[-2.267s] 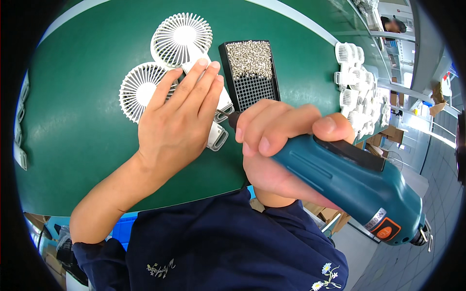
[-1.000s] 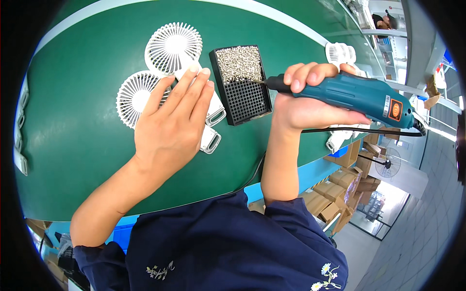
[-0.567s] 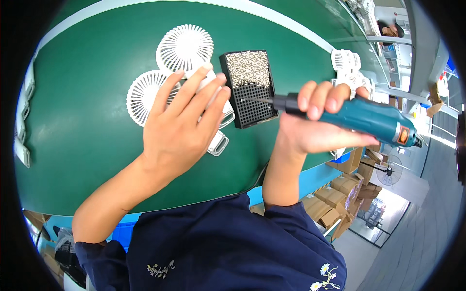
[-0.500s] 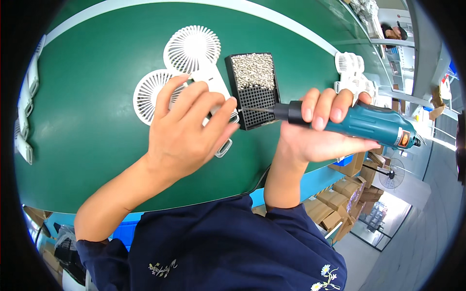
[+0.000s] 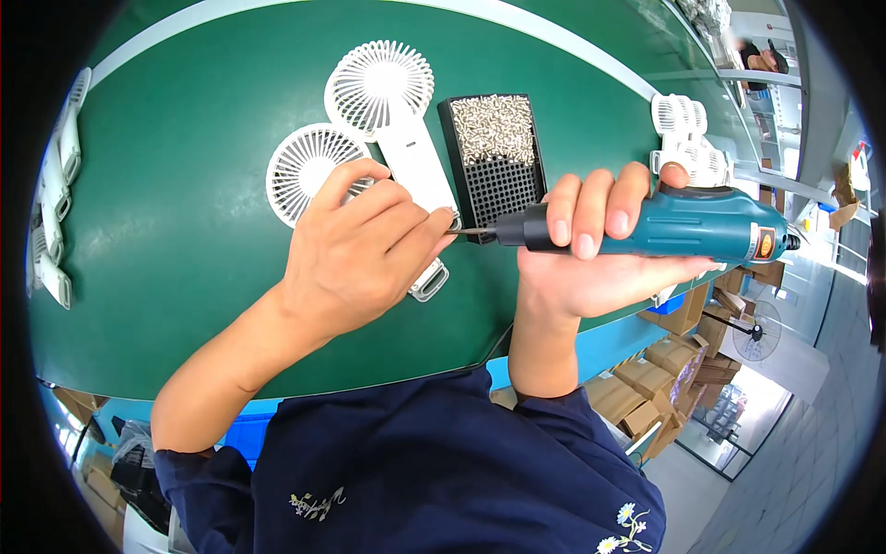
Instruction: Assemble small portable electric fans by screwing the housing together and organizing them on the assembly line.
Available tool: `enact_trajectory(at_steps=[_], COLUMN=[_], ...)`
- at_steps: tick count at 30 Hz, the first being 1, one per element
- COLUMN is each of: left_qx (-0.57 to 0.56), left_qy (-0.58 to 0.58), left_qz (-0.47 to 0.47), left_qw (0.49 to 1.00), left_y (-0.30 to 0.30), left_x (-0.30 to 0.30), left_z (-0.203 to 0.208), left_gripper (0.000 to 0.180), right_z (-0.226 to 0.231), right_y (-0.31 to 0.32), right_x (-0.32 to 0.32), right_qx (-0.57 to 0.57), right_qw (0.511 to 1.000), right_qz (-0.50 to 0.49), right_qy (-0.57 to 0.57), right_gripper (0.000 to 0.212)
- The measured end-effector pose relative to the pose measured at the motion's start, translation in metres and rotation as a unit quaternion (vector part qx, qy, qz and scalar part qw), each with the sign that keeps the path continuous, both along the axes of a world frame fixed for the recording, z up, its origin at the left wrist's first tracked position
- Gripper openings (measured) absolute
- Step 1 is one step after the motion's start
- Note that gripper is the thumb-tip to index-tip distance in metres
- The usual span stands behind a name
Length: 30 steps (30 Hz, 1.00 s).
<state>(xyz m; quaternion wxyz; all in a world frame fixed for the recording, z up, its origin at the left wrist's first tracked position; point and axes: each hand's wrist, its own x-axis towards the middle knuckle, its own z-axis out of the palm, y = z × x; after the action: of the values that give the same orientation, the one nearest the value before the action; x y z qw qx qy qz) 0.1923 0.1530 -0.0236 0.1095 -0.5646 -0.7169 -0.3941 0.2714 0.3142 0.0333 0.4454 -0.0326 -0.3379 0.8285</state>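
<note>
My right hand (image 5: pixel 591 249) is wrapped round a teal and black electric screwdriver (image 5: pixel 701 224), its thin bit pointing left. At the tip of that bit, the thumb and forefinger of my left hand (image 5: pixel 355 245) are pinched together; what lies between them is too small to make out. Two white handheld fans lie partly under and beyond my left hand: one with its round grille (image 5: pixel 380 88) at the back, the other grille (image 5: pixel 314 174) nearer and to the left. Right of them lies a black screw tray (image 5: pixel 496 189), its far half heaped with small silvery screws (image 5: pixel 489 127).
More white fans stand at the table's right edge (image 5: pixel 683 138) and along its left edge (image 5: pixel 55 212). A cable (image 5: pixel 500 343) hangs at the front edge of the green table (image 5: pixel 185 240). Cardboard boxes (image 5: pixel 651 374) and a standing fan (image 5: pixel 757 331) are off to the right.
The screwdriver has moved left and slightly down, bringing its bit from over the tray to my left fingertips. The left thumb and forefinger have closed toward the bit.
</note>
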Motion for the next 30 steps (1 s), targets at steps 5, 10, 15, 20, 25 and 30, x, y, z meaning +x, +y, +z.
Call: enact_trajectory(at_steps=[5,10,15,20,25,30], left_qx=[-0.002,-0.007,0.008,-0.001,0.004,-0.007], left_qy=[-0.004,-0.037,-0.026,-0.033,-0.036,-0.046], left_qz=[-0.004,-0.005,0.003,0.000,-0.001,-0.014], left_qw=[1.000,0.999,1.000,0.999,0.999,0.999], left_y=[-0.0008,-0.0013,0.0014,0.0009,0.0008,-0.0003], left_x=[-0.0011,-0.0016,-0.0025,-0.0035,-0.0037,-0.0036], left_z=[-0.0016,0.0009,0.0022,0.0029,0.0021,-0.0004], left_gripper=[0.030,0.029,0.017,0.015,0.017,0.024], right_z=[0.0002,0.0019,-0.0001,-0.0021,-0.0019,-0.0030], right_y=[-0.0005,-0.0023,-0.0030,-0.0049,-0.0042,-0.0039], right_x=[0.0030,0.0042,0.0044,0.0029,0.0039,0.0055], right_qx=[0.010,0.119,0.153,0.100,0.036,0.099], right_qw=[1.000,0.992,0.987,0.994,0.998,0.990], right_qz=[-0.008,0.024,0.052,0.035,0.029,0.081], right_qy=[0.027,0.015,0.010,0.025,0.035,0.055], right_gripper=[0.087,0.073,0.076,0.087,0.097,0.095])
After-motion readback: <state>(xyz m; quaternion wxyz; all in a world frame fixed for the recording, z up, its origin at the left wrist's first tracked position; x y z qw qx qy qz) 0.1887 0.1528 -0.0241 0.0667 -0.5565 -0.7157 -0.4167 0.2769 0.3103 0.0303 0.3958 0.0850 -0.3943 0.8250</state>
